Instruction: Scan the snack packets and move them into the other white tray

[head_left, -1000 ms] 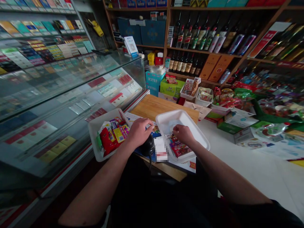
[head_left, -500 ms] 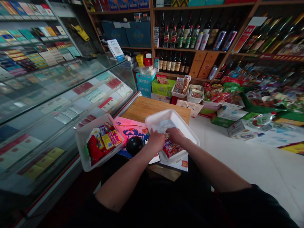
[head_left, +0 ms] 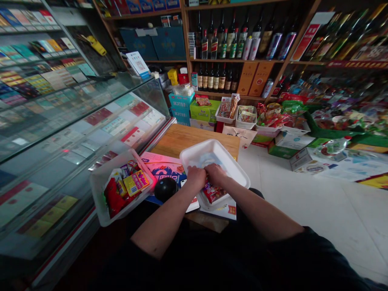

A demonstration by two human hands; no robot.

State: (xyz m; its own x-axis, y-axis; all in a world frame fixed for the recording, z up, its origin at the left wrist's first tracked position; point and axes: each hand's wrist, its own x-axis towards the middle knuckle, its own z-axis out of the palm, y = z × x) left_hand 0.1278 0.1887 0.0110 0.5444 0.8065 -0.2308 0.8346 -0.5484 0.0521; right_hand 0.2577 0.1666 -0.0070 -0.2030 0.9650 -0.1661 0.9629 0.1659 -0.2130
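Both hands are together over a white plastic tray [head_left: 239, 171] that stands tilted on the papers in front of me. My left hand [head_left: 196, 178] is closed, its fingers curled down inside the tray. Against it, my right hand [head_left: 215, 173] is closed too, with its fingertips hidden. What they grip cannot be made out. Red snack packets [head_left: 213, 192] lie in the tray's near end, just below my hands. To the left, a second white tray [head_left: 101, 214] holds colourful packets, among them a yellow packet [head_left: 136, 182] and a red packet [head_left: 114, 200].
A black ball-shaped object [head_left: 165, 189] sits between the trays, beside a pink printed sheet [head_left: 165, 163]. Under these is a wooden table [head_left: 169, 139]. A glass display counter [head_left: 100, 117] runs along the left. Boxes and snack tubs [head_left: 246, 117] line the floor before the bottle shelves.
My hands have drawn together, the right one moving in against the left over the tray. The whole view has shifted slightly. The packets stay in the trays.
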